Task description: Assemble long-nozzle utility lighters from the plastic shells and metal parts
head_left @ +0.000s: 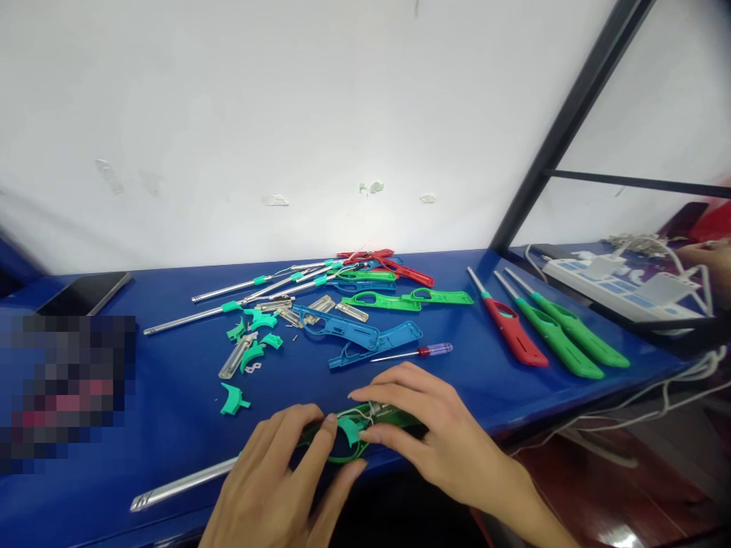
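Note:
At the table's front edge lies a half-built green lighter, its shell open and a teal trigger and a thin wire showing inside. My left hand wraps round its front part, where a long metal tube runs out to the left. My right hand holds the rear of the green shell, thumb and fingers bent over a clear fuel tank that they partly hide. Just beyond my right hand lies a screwdriver with a red and purple handle. Loose teal triggers lie beyond my left hand.
Blue shell halves, green shell halves, red ones and metal tubes are piled mid-table. Closed lighters, one red and two green, lie right. A phone lies left; a power strip stands behind the black frame.

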### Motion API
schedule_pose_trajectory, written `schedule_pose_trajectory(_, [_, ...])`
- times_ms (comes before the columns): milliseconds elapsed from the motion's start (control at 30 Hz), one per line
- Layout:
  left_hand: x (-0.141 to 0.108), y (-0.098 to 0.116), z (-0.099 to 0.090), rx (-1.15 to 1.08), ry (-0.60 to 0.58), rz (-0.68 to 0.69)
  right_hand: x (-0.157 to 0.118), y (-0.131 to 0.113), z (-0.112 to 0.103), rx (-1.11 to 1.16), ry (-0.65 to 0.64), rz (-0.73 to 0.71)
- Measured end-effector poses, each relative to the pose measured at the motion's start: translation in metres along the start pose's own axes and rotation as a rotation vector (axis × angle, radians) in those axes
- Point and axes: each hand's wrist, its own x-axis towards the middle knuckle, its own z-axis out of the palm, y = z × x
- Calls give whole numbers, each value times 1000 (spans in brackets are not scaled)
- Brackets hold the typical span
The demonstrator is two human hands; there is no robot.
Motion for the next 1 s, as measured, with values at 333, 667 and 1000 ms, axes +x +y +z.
schedule_pose_trajectory(333, [6, -5, -7, -14, 11, 30, 0, -2, -10, 77, 4, 126])
schedule_pose_trajectory(667, [24, -15, -13, -51, 18, 173, 0, 5, -17, 121, -111, 156])
schedule_pose_trajectory(1000, [46, -14, -13, 44, 125, 407, 1, 2, -16, 86, -110, 229])
